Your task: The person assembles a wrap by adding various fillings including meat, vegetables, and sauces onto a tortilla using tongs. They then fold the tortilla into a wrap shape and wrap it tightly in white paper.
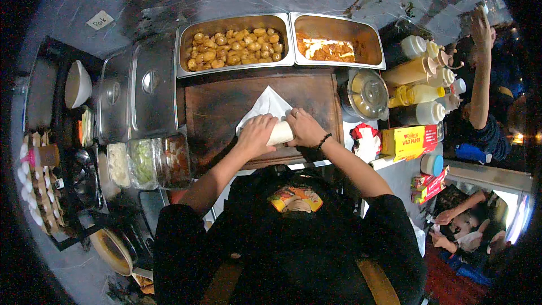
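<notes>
A rolled flatbread wrap (280, 134) lies near the front of a brown wooden board (220, 110), on a sheet of white paper (267, 102) whose pointed corner faces away from me. My left hand (257, 134) rests over the roll's left end, fingers on its top. At its right end my right hand (305, 129), with a dark beaded bracelet at the wrist, curls around the roll. Both hands hold it between them. What is inside the roll is hidden.
Behind the board stand steel pans of small potatoes (237, 46) and saucy food (330, 48). Lidded steel pans (154, 89) and tubs of shredded vegetables (142, 163) are at left. Squeeze bottles (430, 112), a lidded bowl (367, 93) and a wax paper box (408, 142) stand right. Other people are at far right.
</notes>
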Tool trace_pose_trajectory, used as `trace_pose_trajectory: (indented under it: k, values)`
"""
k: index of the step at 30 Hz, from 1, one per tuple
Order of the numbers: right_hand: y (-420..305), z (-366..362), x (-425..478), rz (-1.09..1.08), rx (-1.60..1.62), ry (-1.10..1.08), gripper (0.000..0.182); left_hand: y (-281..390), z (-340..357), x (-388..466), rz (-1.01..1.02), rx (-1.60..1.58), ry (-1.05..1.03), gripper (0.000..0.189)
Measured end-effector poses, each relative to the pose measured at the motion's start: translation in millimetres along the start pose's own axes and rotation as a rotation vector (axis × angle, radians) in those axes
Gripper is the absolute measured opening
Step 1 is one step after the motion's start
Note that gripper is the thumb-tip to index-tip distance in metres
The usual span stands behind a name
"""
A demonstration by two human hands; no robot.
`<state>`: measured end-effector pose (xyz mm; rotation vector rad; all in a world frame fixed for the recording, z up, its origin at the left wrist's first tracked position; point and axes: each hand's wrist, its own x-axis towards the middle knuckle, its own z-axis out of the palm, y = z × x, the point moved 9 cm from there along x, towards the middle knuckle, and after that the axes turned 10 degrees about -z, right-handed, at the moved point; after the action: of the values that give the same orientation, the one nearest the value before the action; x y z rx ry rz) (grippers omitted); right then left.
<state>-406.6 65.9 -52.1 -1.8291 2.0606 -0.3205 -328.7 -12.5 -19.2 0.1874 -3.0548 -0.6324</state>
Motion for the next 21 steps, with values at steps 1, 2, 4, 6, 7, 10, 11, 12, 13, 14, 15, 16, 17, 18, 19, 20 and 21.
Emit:
trace_pose_trajectory:
  k: [1, 2, 4, 6, 7, 10, 11, 12, 13, 14, 15, 16, 17, 18, 19, 20, 21]
  values:
    - [1.8, 2.3, 0.1, -0.023, 0.011, -0.005, 0.079, -3.1, -1.1, -4.5, -0.033, 0.041, 0.037, 0.076]
    - [4.3, 2.1, -1.2, -0.046, 0.000, 0.003, 0.079, -6.8, -1.1, -10.8, -0.064, 0.082, 0.074, 0.077]
    - [-6.7, -3.6, 1.9, -0.101, -0.003, 0.021, 0.080, -16.1, 4.3, -17.2, -0.144, 0.085, 0.025, 0.081]
    - [-13.7, -9.7, 5.2, -0.041, -0.043, -0.074, 0.082, -25.1, 19.4, -17.0, -0.227, -0.001, -0.134, 0.086]
    - [-17.8, -14.5, 7.7, -0.008, -0.067, -0.119, 0.084, -26.1, 21.2, -15.5, -0.232, -0.007, -0.155, 0.087]
    - [-39.8, -15.6, 23.0, -0.010, -0.161, -0.106, 0.086, -33.0, 26.7, -9.8, -0.248, -0.064, -0.210, 0.089]
    - [-39.6, -12.2, 26.2, -0.020, -0.134, -0.081, 0.085, -37.0, 29.6, -7.5, -0.253, -0.109, -0.225, 0.090]
    - [-37.6, -2.8, 30.0, -0.030, -0.104, -0.057, 0.085, -41.0, 31.5, -6.9, -0.258, -0.154, -0.243, 0.091]
    - [-39.0, 3.9, 34.6, -0.045, -0.071, -0.035, 0.085, -43.0, 27.9, -7.9, -0.245, -0.215, -0.230, 0.092]
    - [-35.2, 2.1, 33.0, -0.065, -0.001, 0.036, 0.082, -45.2, 24.0, -9.7, -0.233, -0.276, -0.215, 0.093]
    - [-36.4, 2.1, 33.6, -0.048, 0.001, 0.003, 0.082, -49.9, 19.4, -13.8, -0.228, -0.335, -0.196, 0.094]
    - [-39.9, -3.7, 33.5, -0.033, 0.000, -0.032, 0.081, -53.0, 7.6, -18.2, -0.217, -0.480, -0.147, 0.092]
    - [-41.1, -4.8, 33.0, -0.018, -0.003, -0.067, 0.081, -63.2, -5.6, -26.1, -0.250, -0.476, -0.044, 0.088]
    - [-42.1, -5.1, 32.6, -0.037, -0.028, -0.052, 0.081, -74.1, -18.8, -35.5, -0.274, -0.467, 0.054, 0.084]
    - [-40.7, -3.6, 31.9, -0.035, -0.022, -0.055, 0.081, -84.6, -31.8, -46.3, -0.296, -0.455, 0.150, 0.080]
    - [-39.0, -2.1, 31.5, -0.031, -0.017, -0.058, 0.080, -99.2, -23.0, -58.9, -0.425, -0.631, 0.034, 0.078]
    - [-41.4, -2.9, 32.7, -0.031, -0.006, -0.061, 0.080, -101.7, -17.2, -70.8, -0.442, -0.662, 0.029, 0.080]
